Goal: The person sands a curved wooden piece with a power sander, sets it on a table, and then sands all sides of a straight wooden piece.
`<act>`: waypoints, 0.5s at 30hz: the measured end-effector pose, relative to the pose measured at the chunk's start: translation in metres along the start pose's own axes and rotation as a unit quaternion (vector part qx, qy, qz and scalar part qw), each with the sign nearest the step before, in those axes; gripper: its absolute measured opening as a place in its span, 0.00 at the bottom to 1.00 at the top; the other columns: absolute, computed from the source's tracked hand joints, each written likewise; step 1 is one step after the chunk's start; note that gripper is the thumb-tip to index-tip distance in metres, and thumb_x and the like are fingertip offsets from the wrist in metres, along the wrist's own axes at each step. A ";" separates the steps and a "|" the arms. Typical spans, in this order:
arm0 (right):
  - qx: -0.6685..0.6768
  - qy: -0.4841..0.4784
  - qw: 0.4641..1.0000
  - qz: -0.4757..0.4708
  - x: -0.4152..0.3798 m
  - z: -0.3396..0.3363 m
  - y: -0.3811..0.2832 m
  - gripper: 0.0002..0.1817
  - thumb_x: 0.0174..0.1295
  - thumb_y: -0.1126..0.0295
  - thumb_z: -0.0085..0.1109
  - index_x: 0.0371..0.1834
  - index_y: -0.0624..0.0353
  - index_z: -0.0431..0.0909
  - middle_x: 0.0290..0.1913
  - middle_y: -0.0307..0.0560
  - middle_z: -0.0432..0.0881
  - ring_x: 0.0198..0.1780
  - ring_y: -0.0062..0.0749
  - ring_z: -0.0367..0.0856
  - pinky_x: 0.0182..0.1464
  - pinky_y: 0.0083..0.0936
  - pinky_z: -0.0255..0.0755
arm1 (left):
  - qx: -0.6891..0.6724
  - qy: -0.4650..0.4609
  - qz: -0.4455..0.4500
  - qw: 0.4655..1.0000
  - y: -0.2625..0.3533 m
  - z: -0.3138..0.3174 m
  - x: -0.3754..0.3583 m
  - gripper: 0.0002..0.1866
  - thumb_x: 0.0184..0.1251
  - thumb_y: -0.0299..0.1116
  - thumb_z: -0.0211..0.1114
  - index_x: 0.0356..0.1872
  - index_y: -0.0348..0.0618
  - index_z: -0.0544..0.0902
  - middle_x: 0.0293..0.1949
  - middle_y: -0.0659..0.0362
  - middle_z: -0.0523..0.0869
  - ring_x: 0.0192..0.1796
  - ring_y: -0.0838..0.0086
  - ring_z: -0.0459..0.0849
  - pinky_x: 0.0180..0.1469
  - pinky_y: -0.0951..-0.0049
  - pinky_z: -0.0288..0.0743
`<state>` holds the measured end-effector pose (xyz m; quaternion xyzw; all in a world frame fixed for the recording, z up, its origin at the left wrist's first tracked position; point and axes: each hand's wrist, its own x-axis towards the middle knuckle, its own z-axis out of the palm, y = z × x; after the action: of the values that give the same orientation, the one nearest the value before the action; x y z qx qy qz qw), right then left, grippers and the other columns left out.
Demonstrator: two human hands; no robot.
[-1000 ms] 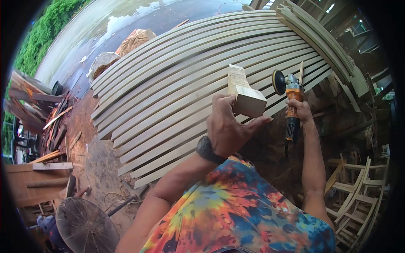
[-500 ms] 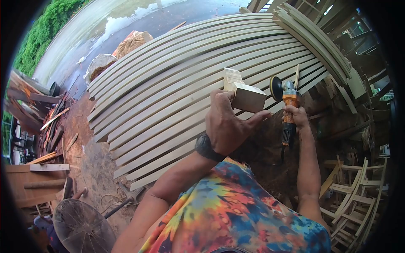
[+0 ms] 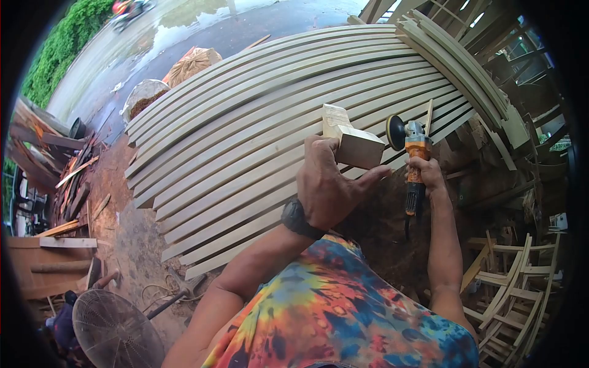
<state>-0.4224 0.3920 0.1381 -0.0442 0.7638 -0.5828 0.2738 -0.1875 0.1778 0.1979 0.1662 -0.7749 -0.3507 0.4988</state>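
Observation:
My left hand [image 3: 328, 178], with a dark watch on its wrist, has its fingers curled round a pale, angled wooden block [image 3: 362, 149]. The thumb sticks out to the right below the block's end face. My right hand [image 3: 429, 173] is wrapped round the body of an orange and black angle grinder [image 3: 418, 150]. Its round disc [image 3: 396, 132] stands on edge, facing left, close to the block but apart from it. Beneath the block lie long, curved wooden slats [image 3: 264, 135] side by side. The fingers behind the block are partly hidden.
More curved boards [image 3: 460, 67] are stacked at the upper right. A pedestal fan [image 3: 116, 328] stands at lower left, near a partly seen person [image 3: 61, 325]. Wooden frames [image 3: 512, 300] lie at lower right. Sacks [image 3: 195, 64] sit beyond the slats, by a wet road.
A motorcycle with a rider has come into view on the road at upper left. The view has shifted slightly. Both hands keep their holds, with the block and grinder in nearly the same place.

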 end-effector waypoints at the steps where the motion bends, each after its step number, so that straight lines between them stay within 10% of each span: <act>1: 0.000 -0.002 1.000 0.005 -0.001 0.001 -0.001 0.14 0.56 0.68 0.76 0.39 0.63 0.83 0.29 0.41 0.82 0.25 0.31 0.86 0.29 0.31 0.82 | 0.002 0.000 0.003 1.000 0.000 0.000 0.000 0.45 0.39 0.51 0.95 0.50 0.35 0.77 0.41 0.52 0.80 0.39 0.63 0.85 0.40 0.63 0.82; 11: -0.013 -0.014 1.000 0.010 0.004 -0.003 0.004 0.14 0.58 0.67 0.75 0.41 0.64 0.83 0.29 0.43 0.84 0.25 0.31 0.86 0.30 0.32 0.84 | 0.016 -0.015 0.015 1.000 0.002 -0.017 -0.002 0.44 0.42 0.50 0.95 0.53 0.35 0.76 0.42 0.51 0.81 0.39 0.63 0.87 0.40 0.64 0.84; 15: -0.036 -0.029 0.999 0.010 0.010 0.001 -0.002 0.13 0.58 0.67 0.74 0.39 0.63 0.82 0.29 0.42 0.83 0.25 0.31 0.85 0.30 0.32 0.83 | -0.169 -0.093 -0.304 0.933 -0.008 -0.073 -0.030 0.41 0.58 0.31 0.87 0.67 0.30 0.71 0.59 0.47 0.84 0.55 0.66 0.90 0.55 0.66 0.87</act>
<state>-0.4307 0.3869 0.1366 -0.0635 0.7767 -0.5505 0.2995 -0.1103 0.1627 0.1914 0.2734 -0.6598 -0.6252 0.3149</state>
